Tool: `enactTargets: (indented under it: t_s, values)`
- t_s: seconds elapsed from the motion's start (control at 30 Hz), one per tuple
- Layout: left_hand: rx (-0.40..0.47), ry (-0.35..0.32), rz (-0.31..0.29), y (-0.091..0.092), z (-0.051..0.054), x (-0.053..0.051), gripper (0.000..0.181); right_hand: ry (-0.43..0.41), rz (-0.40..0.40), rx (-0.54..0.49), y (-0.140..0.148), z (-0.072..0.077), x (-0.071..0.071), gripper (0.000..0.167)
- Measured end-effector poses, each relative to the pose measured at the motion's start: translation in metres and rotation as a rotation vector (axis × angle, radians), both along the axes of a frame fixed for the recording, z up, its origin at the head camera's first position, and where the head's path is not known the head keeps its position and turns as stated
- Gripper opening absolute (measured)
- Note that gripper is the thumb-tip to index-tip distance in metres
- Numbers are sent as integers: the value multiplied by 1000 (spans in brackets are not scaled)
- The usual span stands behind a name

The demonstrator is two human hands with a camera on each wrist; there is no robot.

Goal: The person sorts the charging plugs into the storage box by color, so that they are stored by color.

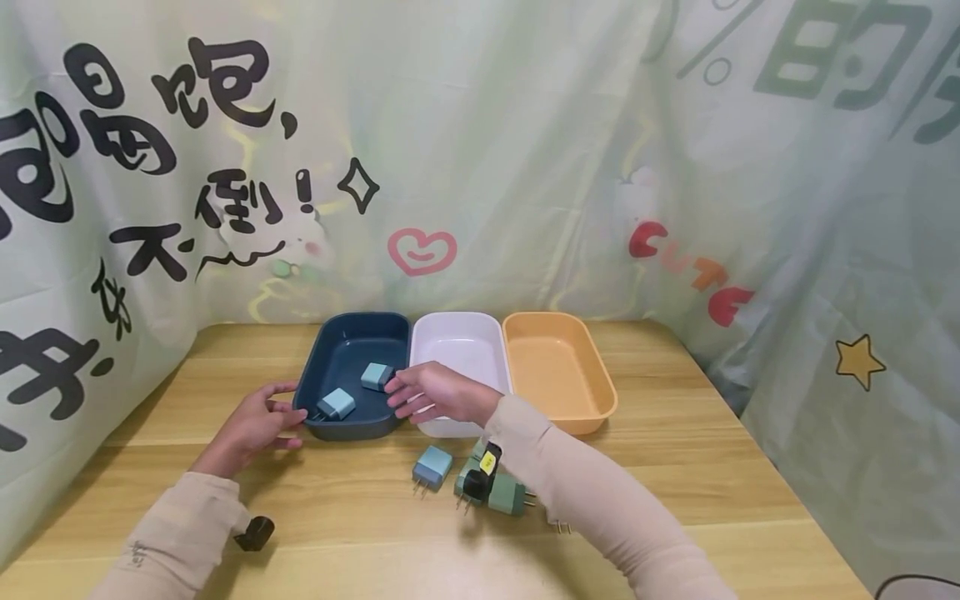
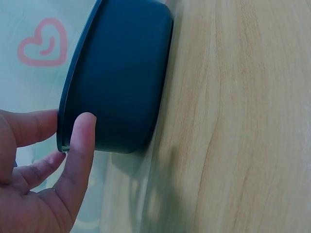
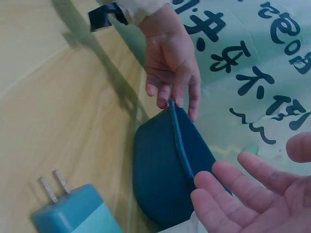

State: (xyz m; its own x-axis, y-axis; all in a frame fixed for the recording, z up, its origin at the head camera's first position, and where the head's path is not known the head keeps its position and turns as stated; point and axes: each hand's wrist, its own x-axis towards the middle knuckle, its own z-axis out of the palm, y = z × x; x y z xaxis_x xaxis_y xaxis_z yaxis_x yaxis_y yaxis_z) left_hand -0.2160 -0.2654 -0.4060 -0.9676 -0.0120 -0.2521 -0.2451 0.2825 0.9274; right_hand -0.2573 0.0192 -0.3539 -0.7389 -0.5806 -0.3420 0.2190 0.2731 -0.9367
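Note:
At the left front corner of the dark blue tray (image 1: 352,429), my left hand (image 1: 255,427) pinches the rim between thumb and fingers. The left wrist view shows this hand (image 2: 43,189) at the rim of the tray (image 2: 121,73). Two light blue plug adapters (image 1: 337,404) (image 1: 377,376) lie inside. My right hand (image 1: 442,392) hovers over the tray's right side, fingers loosely extended beside the rear adapter. Nothing is held in the right hand (image 3: 252,204) in the right wrist view, its palm and spread fingers showing. A blue adapter (image 3: 77,213) lies below it there.
A white tray (image 1: 461,346) and an orange tray (image 1: 558,375) stand side by side right of the blue one. On the wooden table in front lie a blue adapter (image 1: 432,467) and green adapters (image 1: 507,495), partly behind the right wrist camera. A printed curtain hangs behind.

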Motion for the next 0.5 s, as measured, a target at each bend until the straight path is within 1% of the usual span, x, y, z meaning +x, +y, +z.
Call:
enactTargets:
  t_s: [0.3, 0.5]
  values:
    - [-20, -10, 4, 1, 2, -1, 67, 76, 93, 90, 14, -2, 15, 37]
    - [-28, -20, 8, -1, 1, -1, 68, 121, 126, 151, 22, -7, 25, 36]
